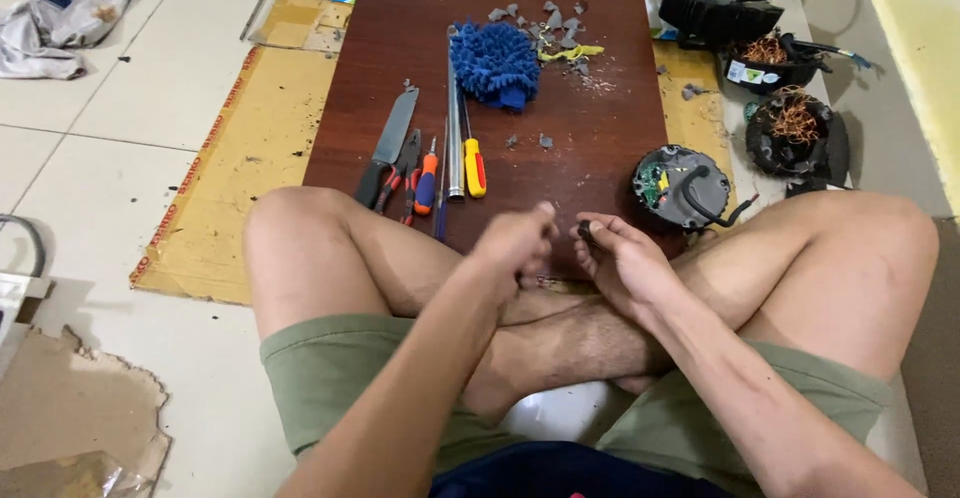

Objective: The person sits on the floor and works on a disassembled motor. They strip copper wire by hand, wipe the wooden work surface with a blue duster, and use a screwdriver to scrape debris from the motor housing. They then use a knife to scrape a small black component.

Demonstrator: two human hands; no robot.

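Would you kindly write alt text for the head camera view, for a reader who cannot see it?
A person sits cross-legged on the floor, the right hand pinching a small dark part close to the blurred left hand. Ahead, a brown board holds a knife, pliers, screwdrivers and a blue mitt.

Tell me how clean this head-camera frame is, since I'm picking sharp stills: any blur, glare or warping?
Head view: the left hand is smeared by motion blur, while the right hand, pinching a small dark part, is sharper. The tools and blue mitt on the brown board are crisp. Lighting is soft and even, without strong glare. Floor tile lines bow slightly toward the edges.
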